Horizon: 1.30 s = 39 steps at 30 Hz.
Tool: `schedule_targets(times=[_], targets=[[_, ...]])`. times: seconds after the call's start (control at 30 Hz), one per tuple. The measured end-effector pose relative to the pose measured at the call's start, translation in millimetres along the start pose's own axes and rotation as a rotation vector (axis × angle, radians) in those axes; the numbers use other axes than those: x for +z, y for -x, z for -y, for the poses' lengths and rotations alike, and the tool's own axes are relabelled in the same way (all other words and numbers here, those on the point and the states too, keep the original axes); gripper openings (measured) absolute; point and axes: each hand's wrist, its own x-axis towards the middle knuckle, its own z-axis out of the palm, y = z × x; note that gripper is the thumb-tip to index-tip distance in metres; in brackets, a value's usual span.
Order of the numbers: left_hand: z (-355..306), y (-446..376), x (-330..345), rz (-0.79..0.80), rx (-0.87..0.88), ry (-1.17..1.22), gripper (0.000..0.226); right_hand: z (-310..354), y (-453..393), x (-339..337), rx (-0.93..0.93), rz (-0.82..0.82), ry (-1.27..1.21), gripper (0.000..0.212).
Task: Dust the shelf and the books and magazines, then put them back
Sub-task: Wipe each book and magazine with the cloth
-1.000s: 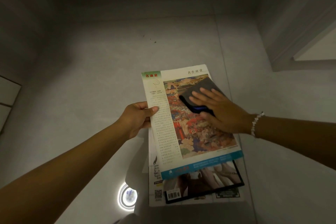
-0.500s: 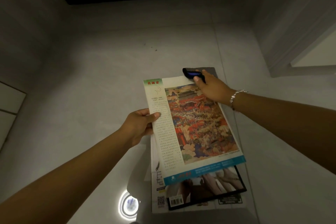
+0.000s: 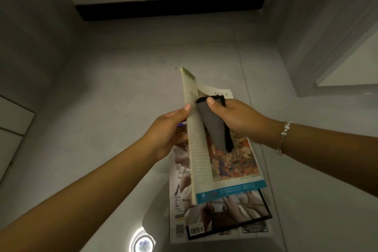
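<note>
The right hand point(image 3: 235, 117) pinches a grey cloth with a dark edge point(image 3: 212, 127), thumb on top near its upper corner, so that the cloth hangs down in a narrowing fold against the open face of a magazine point(image 3: 229, 161). A beaded bracelet point(image 3: 283, 137) circles that wrist. The left hand point(image 3: 167, 131) grips the magazine from its left side, thumb lying along the raised edge and fingers underneath, tilting that edge up so the page of small print stands steeply while the painted scene and blue bottom band face the camera. How the left fingers lie under the pages is hidden, so I can only say they seem wrapped behind it. Below the raised magazine, two more magazines lie flat on the grey tiled floor point(image 3: 114, 92): a black-bordered one point(image 3: 231, 217) on top of a white one with a QR code point(image 3: 180, 206). A round glowing light point(image 3: 143, 243) shows just left of that stack.
</note>
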Motion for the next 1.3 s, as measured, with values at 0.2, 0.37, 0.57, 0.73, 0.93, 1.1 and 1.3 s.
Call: schedule_targets(times=[0.2, 0.37, 0.57, 0.73, 0.93, 1.1, 1.3], targets=[[-14, 11, 18, 0.048, 0.045, 0.053, 0.041, 11, 12, -7, -0.079, 0.006, -0.161, 0.025], [-33, 23, 30, 0.079, 0.075, 0.119, 0.038, 21, 16, -19, -0.118, -0.11, -0.093, 0.021], [-55, 28, 31, -0.014, 0.218, 0.027, 0.023, 43, 16, -48, -0.153, -0.233, -0.087, 0.015], [-64, 28, 16, -0.229, 0.238, 0.003, 0.057, 80, 24, -72, -0.284, -0.197, -0.204, 0.021], [-89, 42, 0, -0.168, 0.305, 0.058, 0.066, 137, 39, -94, -0.454, -0.183, -0.461, 0.022], [-138, 70, -6, -0.233, 0.554, 0.126, 0.037, 180, 56, -117, -0.588, -0.256, -0.501, 0.025], [-202, 117, -5, -0.314, 0.834, 0.16, 0.053, 221, 80, -137, -0.744, -0.338, -0.402, 0.041]])
